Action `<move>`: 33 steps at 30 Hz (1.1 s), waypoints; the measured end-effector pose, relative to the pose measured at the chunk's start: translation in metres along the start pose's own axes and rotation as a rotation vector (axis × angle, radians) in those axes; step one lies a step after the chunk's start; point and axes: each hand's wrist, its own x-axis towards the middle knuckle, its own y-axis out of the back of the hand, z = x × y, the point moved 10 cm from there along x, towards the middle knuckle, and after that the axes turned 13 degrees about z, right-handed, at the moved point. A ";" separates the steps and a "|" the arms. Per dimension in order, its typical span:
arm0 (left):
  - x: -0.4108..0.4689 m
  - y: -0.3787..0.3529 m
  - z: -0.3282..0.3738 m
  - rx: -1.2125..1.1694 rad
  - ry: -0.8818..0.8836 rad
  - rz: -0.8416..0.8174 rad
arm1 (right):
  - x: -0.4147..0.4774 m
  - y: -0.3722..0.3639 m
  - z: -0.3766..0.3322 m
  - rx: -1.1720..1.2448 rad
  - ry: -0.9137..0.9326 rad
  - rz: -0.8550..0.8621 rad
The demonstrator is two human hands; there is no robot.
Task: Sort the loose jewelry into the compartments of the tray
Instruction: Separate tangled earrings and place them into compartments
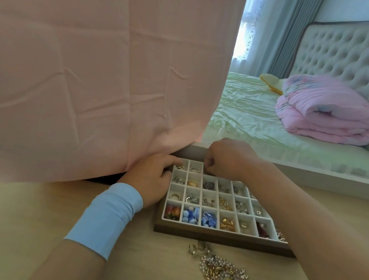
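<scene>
While fingers [208, 165] curl over the tray [214, 235], jewelry [219, 270] lies apart.

Tray [223, 237] on table [32, 214], ctr-right. Loose jewelry [219, 270] on table just in front of tray. Hanging cloth [83, 70] behind tray, to the L. Left grip [151, 177] holds tray's far-L corner; right grip [229, 161] over far row. Bed [246, 114] behind table, R; quilt [326, 114] on it.
</scene>
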 end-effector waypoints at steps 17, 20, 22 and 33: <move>-0.031 -0.004 0.085 0.136 -0.329 -0.013 | -0.104 0.054 -0.008 0.300 -0.032 0.079; -0.053 -0.001 0.103 0.148 -0.393 -0.018 | -0.135 0.048 -0.021 0.299 -0.015 0.000; -0.070 0.000 0.107 0.208 -0.440 -0.032 | -0.148 0.045 -0.027 0.305 -0.012 -0.027; -0.114 -0.010 0.075 0.416 -0.364 -0.094 | -0.166 0.026 -0.065 0.310 0.031 -0.007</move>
